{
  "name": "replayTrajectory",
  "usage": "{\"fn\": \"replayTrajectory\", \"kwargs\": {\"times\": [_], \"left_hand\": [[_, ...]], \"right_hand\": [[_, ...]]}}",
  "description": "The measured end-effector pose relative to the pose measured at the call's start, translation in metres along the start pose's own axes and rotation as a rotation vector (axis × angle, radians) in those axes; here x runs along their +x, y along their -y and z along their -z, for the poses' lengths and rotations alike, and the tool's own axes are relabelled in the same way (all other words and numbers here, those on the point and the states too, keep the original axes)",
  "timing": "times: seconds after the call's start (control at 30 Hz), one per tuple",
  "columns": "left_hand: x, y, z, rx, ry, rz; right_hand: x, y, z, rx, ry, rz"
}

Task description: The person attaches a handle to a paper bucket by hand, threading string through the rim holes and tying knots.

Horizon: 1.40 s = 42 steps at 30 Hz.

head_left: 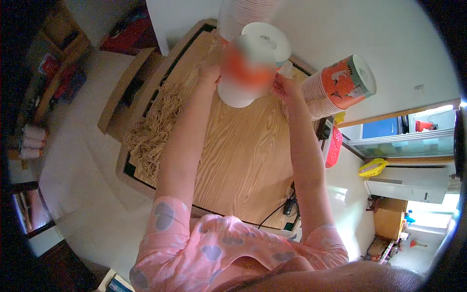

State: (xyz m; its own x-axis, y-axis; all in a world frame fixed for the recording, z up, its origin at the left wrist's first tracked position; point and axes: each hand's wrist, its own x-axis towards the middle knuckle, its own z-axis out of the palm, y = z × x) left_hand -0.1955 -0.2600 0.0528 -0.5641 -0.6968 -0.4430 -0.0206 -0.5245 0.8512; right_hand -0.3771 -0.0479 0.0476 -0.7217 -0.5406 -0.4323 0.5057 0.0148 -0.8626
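A white and orange paper bucket, partly blurred, is between my two hands above the far end of the wooden table. My left hand grips its left side, the fingers partly hidden. On the opposite side my right hand holds it, fingers bent against the wall. Just behind stands another paper bucket with a white base facing up. Right of my right hand leans a tall stack of nested orange printed buckets. A further nested stack rises at the top, against the wall.
A heap of beige string lies on the table at the left. A black cable with a plug rests near the front right edge. Beyond the right side are a red plastic basket and a yellow item.
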Motion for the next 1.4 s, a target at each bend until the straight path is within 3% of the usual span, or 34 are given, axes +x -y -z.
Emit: {"fn": "replayTrajectory", "kwargs": {"times": [0.17,0.27,0.37,0.4,0.5,0.6,0.63,0.7,0.77,0.93,1.07,1.17,1.27,1.4], "left_hand": [[0.016,0.006,-0.006,0.096,-0.03,-0.061],[0.018,-0.007,-0.008,0.146,-0.005,-0.1],[0.018,-0.014,-0.016,-0.072,0.119,-0.201],[0.019,-0.015,-0.016,-0.182,0.169,-0.246],[-0.011,-0.024,-0.001,-0.135,0.273,-0.348],[-0.071,-0.029,0.035,0.445,0.369,-0.624],[-0.089,-0.017,0.045,0.362,0.244,-0.482],[-0.098,0.017,0.086,0.515,0.166,-0.6],[-0.117,0.045,0.123,0.665,0.134,-0.484],[-0.15,0.106,0.2,0.868,-0.076,-0.485],[-0.179,0.125,0.23,1.02,-0.243,-0.486],[-0.191,0.123,0.22,1.229,-0.231,-0.54],[-0.19,0.113,0.205,1.313,-0.232,-0.432],[-0.193,0.112,0.215,1.37,-0.339,-0.507]], "right_hand": [[0.048,-0.019,0.033,0.017,0.044,-0.047],[-0.001,0.018,0.006,-0.006,0.136,0.021],[-0.03,0.049,-0.014,0.08,0.162,0.177],[-0.054,0.063,-0.028,0.053,0.142,0.235],[-0.145,0.08,-0.059,0.03,0.107,0.363],[-0.192,0.057,-0.045,0.062,0.068,0.429],[-0.206,0.039,-0.03,0.032,0.019,0.449],[-0.237,0.008,-0.002,-0.322,0.175,0.546],[-0.286,-0.015,-0.005,-0.559,0.167,0.509],[-0.319,-0.103,0.019,-0.829,0.093,0.713],[-0.337,-0.142,0.019,-0.86,0.05,0.658],[-0.341,-0.16,0.021,-0.86,0.058,0.602],[-0.343,-0.16,0.02,-0.928,0.069,0.631],[-0.347,-0.16,0.021,-0.933,0.083,0.676]]}}
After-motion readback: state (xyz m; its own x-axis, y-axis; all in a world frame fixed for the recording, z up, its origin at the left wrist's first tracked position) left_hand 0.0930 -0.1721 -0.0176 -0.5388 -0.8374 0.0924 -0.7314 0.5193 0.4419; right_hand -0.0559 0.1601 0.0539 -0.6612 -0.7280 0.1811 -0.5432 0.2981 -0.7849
